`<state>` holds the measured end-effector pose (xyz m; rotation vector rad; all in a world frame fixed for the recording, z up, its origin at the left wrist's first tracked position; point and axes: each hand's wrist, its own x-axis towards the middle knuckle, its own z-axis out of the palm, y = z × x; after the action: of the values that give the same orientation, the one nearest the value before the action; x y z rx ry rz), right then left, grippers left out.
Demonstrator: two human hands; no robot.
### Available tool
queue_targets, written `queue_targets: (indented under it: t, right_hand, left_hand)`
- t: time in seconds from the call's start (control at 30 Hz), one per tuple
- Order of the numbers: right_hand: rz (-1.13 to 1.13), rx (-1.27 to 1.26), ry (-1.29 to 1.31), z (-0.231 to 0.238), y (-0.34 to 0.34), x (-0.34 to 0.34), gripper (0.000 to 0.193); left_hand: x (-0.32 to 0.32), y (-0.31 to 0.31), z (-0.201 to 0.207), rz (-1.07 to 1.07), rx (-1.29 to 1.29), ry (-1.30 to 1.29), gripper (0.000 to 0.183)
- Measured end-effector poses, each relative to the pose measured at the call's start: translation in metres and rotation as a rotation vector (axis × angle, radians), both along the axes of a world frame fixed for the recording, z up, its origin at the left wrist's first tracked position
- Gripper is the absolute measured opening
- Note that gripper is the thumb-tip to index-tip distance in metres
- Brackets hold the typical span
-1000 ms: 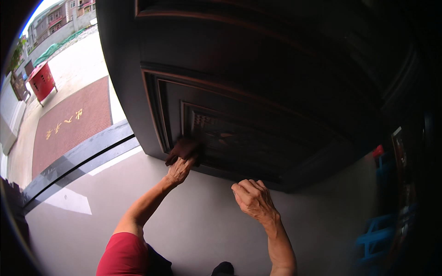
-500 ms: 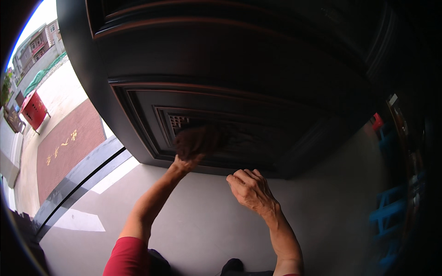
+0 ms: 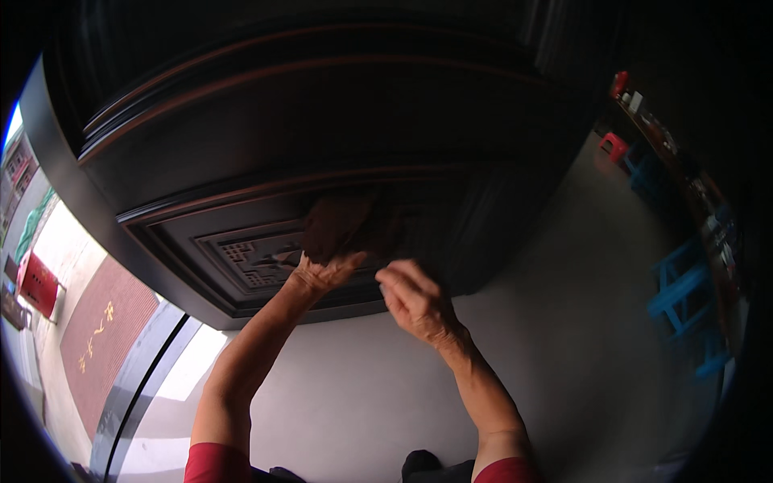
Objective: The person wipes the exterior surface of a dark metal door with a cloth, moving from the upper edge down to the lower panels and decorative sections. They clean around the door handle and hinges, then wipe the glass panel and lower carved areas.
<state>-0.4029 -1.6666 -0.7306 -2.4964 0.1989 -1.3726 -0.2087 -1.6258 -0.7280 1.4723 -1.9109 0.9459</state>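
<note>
A dark paneled door [image 3: 322, 105] with reddish-edged mouldings fills most of the scene, its lower edge close above a smooth grey floor [image 3: 362, 386]. Low on the door, a carved panel [image 3: 241, 258] with raised lattice corners sits inside stepped frames. Beyond the doorway at left, a ribbed reddish-brown doormat [image 3: 121, 322] with yellow lettering lies in daylight, a red metal bin [image 3: 39, 286] past it. Well apart at right, a blue stool [image 3: 680, 294] stands on the floor, with a smaller red stool [image 3: 613, 146] farther off.

Against the middle of the carved panel is a dark brown cloth [image 3: 334, 225], nearly lost against the wood (shadow swallows its right edge). The left hand [image 3: 322, 272] grasps it from below, its fingers mostly hidden under the fabric, so how tightly they grip cannot be told. The right hand [image 3: 415, 302], blurred, hangs just beside it near the door's lower edge, fingers curled into a loose fist around nothing visible; whether the knuckles touch the wood is unclear.

The likeliest trouble is a snag: the raised carving could catch a loose fold and tug the cloth from the fingers. Knuckles could scrape the frame's sharp steps if either hand slips, and hard pressure could swing the door, should it be unlatched, upsetting the person's balance.
</note>
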Motion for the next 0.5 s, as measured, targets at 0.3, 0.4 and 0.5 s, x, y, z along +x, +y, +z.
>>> queue_targets:
  t: [0.3,0.4,0.5]
  right_hand:
    - [-0.264,0.997,-0.705,0.029,-0.172,-0.125,0.060]
    - [0.036,1.189,-0.754,0.025,-0.204,-0.105,0.074]
    - [-0.091,1.159,-0.695,0.015,-0.205,-0.111,0.083]
  left_hand:
    - [0.037,0.045,-0.031,0.129,0.085,0.229,0.046]
    - [0.046,0.054,-0.022,0.235,0.278,0.324,0.056]
    - [0.018,0.004,-0.018,-0.005,-0.100,-0.144,0.042]
